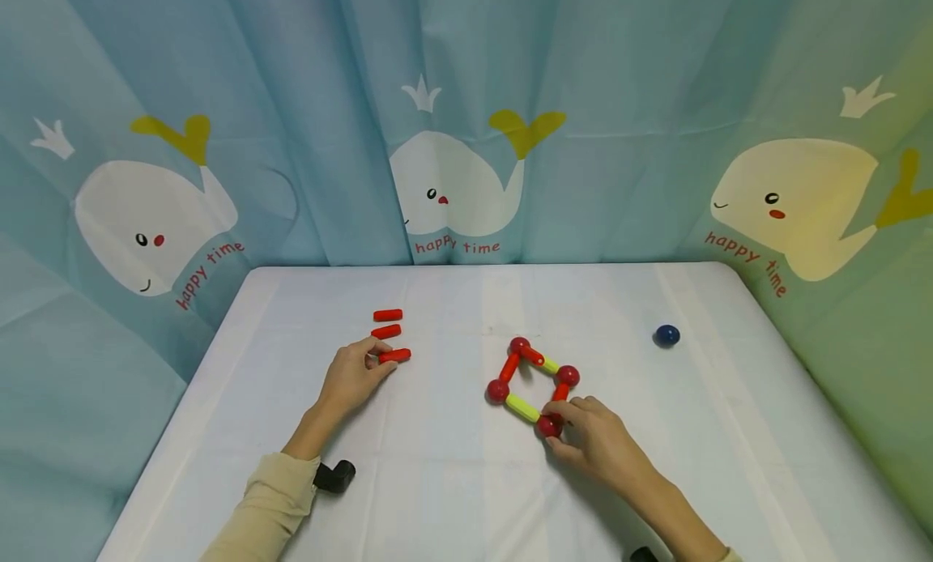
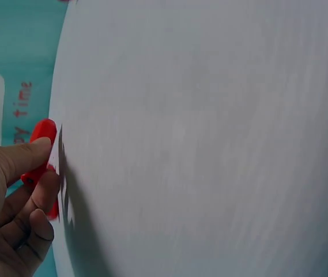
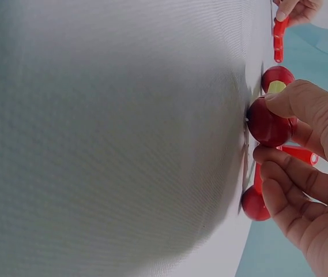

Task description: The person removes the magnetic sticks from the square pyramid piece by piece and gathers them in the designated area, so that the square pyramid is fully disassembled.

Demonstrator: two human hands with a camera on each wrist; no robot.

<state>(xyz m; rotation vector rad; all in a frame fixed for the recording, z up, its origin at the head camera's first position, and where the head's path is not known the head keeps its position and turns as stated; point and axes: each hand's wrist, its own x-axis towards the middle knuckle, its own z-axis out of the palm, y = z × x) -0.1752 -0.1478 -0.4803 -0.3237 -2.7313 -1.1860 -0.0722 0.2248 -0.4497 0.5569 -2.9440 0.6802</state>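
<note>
Head view: the left grip (image 1: 355,376) pinches a red rod (image 1: 396,355), long axis toward three o'clock; just past three o'clock lies the frame (image 1: 522,408), its five-o'clock ball (image 1: 548,427) pinched by the nearer right grip (image 1: 596,439).

ok so I counted four red balls (image 1: 498,392), one blue ball (image 1: 666,335), two lime sticks (image 1: 522,408), at least six red sticks (image 1: 388,315)

Red rods (image 1: 387,331): block beyond left grip (image 1: 357,376)
Ball-and-rod frame (image 1: 523,408): blocks left of right grip (image 1: 601,440)
Counter (image 1: 445,449): passable between grips
</note>
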